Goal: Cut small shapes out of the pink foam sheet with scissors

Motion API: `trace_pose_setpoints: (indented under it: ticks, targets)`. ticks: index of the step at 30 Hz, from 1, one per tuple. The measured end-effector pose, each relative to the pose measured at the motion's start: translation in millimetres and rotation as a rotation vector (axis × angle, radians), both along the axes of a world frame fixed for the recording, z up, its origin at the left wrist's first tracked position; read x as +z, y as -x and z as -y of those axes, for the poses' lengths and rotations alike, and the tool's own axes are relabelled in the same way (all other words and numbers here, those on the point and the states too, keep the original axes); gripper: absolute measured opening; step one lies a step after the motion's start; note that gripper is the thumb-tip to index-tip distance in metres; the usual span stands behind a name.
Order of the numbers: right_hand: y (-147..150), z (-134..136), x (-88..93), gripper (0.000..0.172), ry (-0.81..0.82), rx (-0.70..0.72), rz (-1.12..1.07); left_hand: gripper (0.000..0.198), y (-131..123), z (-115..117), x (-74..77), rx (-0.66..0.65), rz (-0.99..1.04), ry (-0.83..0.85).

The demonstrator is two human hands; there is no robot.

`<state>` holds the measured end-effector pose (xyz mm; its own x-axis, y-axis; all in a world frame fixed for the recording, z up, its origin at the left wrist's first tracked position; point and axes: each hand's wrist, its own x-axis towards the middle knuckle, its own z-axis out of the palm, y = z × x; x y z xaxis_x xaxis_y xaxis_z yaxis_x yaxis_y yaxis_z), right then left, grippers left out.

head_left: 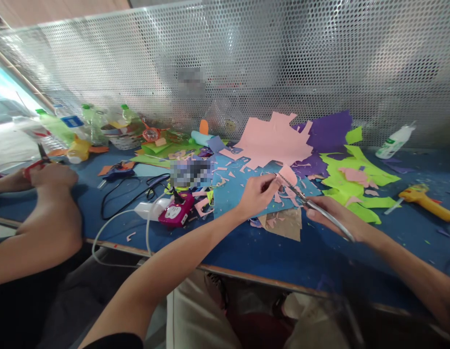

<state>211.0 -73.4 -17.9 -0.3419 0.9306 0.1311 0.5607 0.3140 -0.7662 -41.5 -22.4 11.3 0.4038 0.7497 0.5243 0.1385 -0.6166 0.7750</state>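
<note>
Between the fingertips of my left hand (259,194) is a small pink piece of paper (288,174), pinched at its edge. My right hand (335,218) grips a pair of metal scissors (328,216), whose blades point up and left at that piece, close to my left fingertips. Whether the blades are fully closed is hard to make out. Under both hands lie a blue sheet (228,194) strewn with pink scraps and a brown piece of card (286,225). Behind them rests a large pink sheet (271,138) with cut, jagged edges.
Lime green paper (341,177), a yellow glue gun (424,201) and a white bottle (395,142) lie to the right. Left are a magenta power strip (177,211) with cables, a blue glue gun (117,173), plastic bottles (94,123) and a co-worker's hands (52,177) with red-handled scissors.
</note>
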Motion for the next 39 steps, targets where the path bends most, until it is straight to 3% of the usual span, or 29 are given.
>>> trace_pose_setpoints:
  ticks: [5,10,18,27,39]
  targets:
    - [3,-2,0.0,0.050,-0.036,-0.011,0.070,0.045,1,0,-0.2,0.024,-0.003,0.021]
    - [5,0,-1.0,0.043,0.016,0.034,0.019,0.046,0,0,-2.1,0.014,-0.023,0.034]
    - [7,3,-1.5,0.047,0.051,0.002,-0.002,0.047,-1,1,-2.8,0.019,-0.039,0.049]
    - [11,4,1.7,0.043,-0.042,0.006,0.029,0.044,-2,3,-3.0,0.005,-0.025,0.047]
    - [10,3,-1.0,0.043,-0.050,-0.002,0.056,0.048,-3,-1,-10.1,-0.026,-0.011,0.098]
